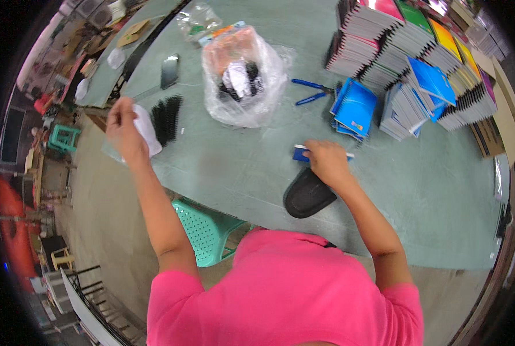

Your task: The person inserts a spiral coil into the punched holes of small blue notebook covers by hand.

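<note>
My left hand is raised over the table's left edge, fingers pinched on a white sheet next to a row of black comb bindings. My right hand presses down on a small blue notebook on the green table. Just below that hand lies a black oval object at the table's near edge.
A clear plastic bag holding orange and black items stands mid-table. Blue-handled pliers lie beside a pile of blue notebooks. Tall stacks of notebooks fill the back right. A teal plastic stool sits under the table.
</note>
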`<state>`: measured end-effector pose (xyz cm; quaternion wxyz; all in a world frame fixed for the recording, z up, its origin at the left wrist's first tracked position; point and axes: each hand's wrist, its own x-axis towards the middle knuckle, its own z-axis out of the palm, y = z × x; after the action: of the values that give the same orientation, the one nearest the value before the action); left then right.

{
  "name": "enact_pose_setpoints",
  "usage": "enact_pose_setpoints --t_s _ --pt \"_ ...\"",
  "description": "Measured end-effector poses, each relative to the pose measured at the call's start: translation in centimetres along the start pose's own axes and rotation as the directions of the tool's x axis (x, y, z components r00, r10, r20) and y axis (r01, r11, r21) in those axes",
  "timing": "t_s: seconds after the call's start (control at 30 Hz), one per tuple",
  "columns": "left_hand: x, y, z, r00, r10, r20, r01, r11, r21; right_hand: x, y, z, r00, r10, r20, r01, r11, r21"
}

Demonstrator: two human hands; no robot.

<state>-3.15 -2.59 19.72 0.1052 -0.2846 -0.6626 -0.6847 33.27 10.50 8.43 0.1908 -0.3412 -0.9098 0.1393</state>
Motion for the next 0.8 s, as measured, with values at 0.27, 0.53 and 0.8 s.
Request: enact_pose_setpoints --t_s 0.27,0.53,0.8 --pt "-14.4 3.4 6.4 0.47 -0.079 0.879 -0.065 0.99 0.124 0.5 -0.4 0.0 0.997 0.027 0.079 -0.031 0.999 0.04" --pt "-21.1 1.4 8.8 0.328 -0.148 0.933 0.118 0.986 0.115 0.2 -0.3 -0.1 0.989 0.057 0.139 -0.06 0.998 0.017" --pt "-21.1 2.0 9.1 0.459 -0.144 0.877 0.001 0.987 0.162 0.2 -0.8 -1.1 0.993 0.074 0.094 -0.091 0.975 0.201"
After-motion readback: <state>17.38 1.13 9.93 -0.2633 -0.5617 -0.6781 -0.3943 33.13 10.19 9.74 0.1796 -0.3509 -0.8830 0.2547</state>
